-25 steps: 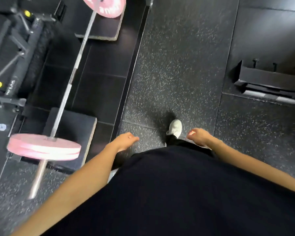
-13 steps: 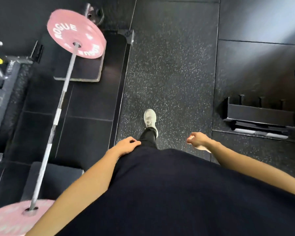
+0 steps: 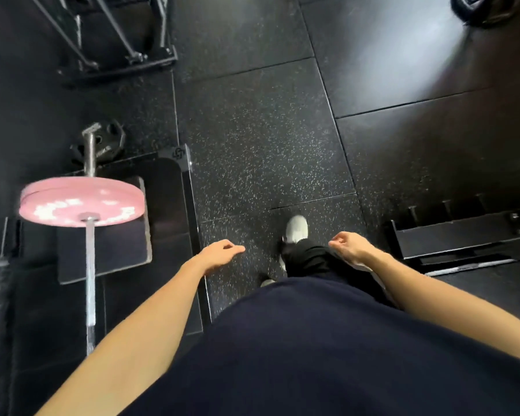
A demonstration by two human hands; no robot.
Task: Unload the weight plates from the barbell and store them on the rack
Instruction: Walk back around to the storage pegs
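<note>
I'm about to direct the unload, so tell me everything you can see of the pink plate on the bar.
The pink plate is a round disc, seemingly rubber-coated, with blurred white lettering around its face. It is loaded on the steel barbell, whose sleeve end pokes out beyond it. It sits over a dark floor pad; contact is unclear. Neither the left hand nor the right hand touches it.

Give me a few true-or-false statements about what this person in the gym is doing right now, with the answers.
1. A pink weight plate sits on the barbell. True.
2. The left hand grips the barbell. False: it hangs free over the floor, holding nothing.
3. The right hand carries a plate. False: its loosely curled fingers hold nothing.
4. A low black plate rack stands on the floor at the person's right. True.
5. The rack is packed with pink plates. False: none show on it.
</note>
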